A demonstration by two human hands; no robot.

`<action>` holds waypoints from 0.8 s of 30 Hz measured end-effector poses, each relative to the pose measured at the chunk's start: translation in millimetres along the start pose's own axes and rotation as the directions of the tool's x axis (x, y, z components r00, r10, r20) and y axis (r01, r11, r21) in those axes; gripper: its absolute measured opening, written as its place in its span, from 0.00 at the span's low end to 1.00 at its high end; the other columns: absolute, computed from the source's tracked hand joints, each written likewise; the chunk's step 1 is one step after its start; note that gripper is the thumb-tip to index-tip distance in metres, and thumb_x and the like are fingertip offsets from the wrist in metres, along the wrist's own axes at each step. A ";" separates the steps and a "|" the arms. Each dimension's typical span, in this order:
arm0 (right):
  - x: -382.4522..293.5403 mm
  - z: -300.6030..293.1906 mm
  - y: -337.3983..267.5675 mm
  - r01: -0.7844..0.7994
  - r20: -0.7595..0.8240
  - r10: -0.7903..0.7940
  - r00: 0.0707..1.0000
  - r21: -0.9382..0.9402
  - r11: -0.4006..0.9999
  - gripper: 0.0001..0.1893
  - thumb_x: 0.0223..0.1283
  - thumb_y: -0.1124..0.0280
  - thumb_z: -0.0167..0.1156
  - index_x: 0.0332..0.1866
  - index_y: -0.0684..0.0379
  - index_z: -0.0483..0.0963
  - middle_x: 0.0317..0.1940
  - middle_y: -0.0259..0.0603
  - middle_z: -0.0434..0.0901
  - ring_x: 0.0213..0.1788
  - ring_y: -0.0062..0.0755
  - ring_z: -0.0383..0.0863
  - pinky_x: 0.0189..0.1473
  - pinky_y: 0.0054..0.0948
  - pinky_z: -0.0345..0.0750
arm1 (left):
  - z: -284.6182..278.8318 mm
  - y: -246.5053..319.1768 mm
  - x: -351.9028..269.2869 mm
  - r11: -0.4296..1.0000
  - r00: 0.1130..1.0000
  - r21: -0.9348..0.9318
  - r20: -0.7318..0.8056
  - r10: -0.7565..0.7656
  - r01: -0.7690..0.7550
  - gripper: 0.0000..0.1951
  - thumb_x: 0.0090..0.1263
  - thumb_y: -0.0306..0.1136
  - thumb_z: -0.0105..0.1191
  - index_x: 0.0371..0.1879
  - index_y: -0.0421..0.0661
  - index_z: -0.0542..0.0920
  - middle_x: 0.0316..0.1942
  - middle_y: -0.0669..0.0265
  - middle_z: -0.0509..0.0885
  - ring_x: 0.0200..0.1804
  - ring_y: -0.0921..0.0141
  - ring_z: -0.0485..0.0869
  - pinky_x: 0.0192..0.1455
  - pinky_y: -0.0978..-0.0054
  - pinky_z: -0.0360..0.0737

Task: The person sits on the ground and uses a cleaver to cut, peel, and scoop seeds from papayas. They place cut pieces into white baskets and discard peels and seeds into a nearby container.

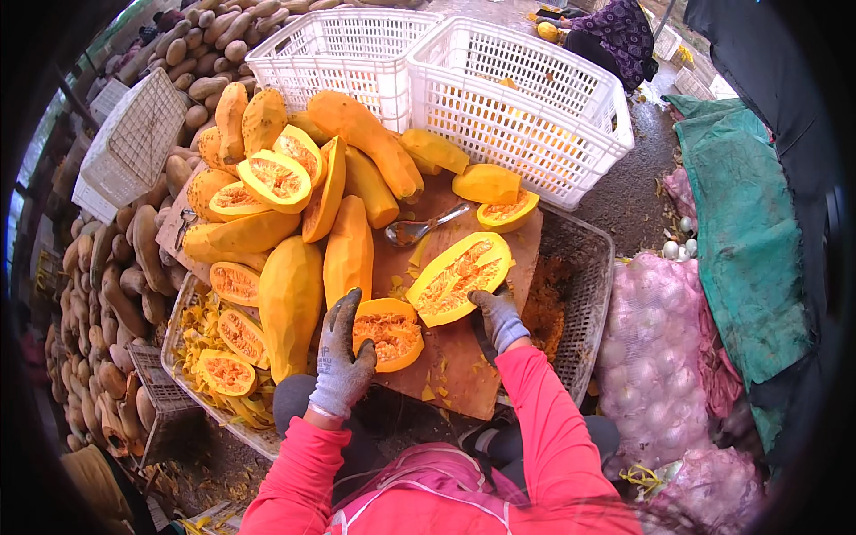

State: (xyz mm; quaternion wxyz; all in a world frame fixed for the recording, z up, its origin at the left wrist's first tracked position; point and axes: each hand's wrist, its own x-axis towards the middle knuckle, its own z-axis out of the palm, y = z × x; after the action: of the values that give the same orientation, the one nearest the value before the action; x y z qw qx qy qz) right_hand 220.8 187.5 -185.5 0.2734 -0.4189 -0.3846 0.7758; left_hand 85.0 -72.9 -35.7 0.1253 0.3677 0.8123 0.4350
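My left hand [344,358], in a grey knit glove with a dark coated palm, grips the left edge of a short peeled squash half [388,334], its seedy cut face up. In my right hand [496,314], gloved likewise, is a longer peeled squash half [458,277], seeds still in its hollow; the thumb lies on its cut face and the other fingers are largely hidden. The two halves meet or nearly meet above a wooden board [461,381]. Beyond them lies a metal spoon [426,226], its bowl smeared with orange pulp.
Peeled squashes [291,301], whole and halved, crowd the board's left. A crate [224,428] with peelings sits beneath; another crate [595,301] holds orange pulp. White crates [515,114] stand beyond. Unpeeled squashes [127,281] are heaped left, net sacks [655,361] right. A person [612,40] crouches far off.
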 end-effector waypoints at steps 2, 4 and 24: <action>0.6 -7.8 11.2 -0.102 -0.114 0.120 0.986 0.154 0.983 0.24 0.56 0.90 0.62 0.61 0.68 0.74 0.51 0.43 0.84 0.49 0.38 0.86 0.56 0.36 0.84 | -2.1 4.0 6.2 0.998 0.997 -0.010 0.033 0.070 -0.069 0.40 0.56 0.17 0.54 0.75 0.42 0.67 0.72 0.49 0.72 0.75 0.48 0.69 0.79 0.58 0.66; 1.6 -16.3 17.5 -0.161 -0.088 0.186 0.979 0.239 0.958 0.21 0.55 0.89 0.60 0.56 0.69 0.75 0.45 0.42 0.84 0.44 0.40 0.86 0.53 0.37 0.84 | -4.3 8.3 13.6 0.996 0.993 -0.030 0.077 0.091 -0.089 0.39 0.57 0.17 0.54 0.75 0.41 0.68 0.71 0.49 0.73 0.75 0.51 0.69 0.80 0.61 0.64; 24.3 -25.2 -12.9 -0.229 -0.098 0.215 0.972 -0.159 0.960 0.13 0.50 0.87 0.64 0.43 0.70 0.80 0.36 0.39 0.84 0.35 0.33 0.84 0.41 0.31 0.81 | -8.0 5.1 89.1 0.992 0.941 0.122 0.336 -0.037 -0.005 0.31 0.60 0.34 0.67 0.67 0.46 0.78 0.60 0.49 0.84 0.64 0.49 0.81 0.69 0.59 0.76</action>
State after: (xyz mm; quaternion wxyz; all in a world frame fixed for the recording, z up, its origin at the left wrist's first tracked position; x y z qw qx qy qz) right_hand 231.6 222.1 -194.4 0.1632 -0.5119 -0.3882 0.7487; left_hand 21.1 -13.1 -16.6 0.2434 0.4371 0.8068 0.3143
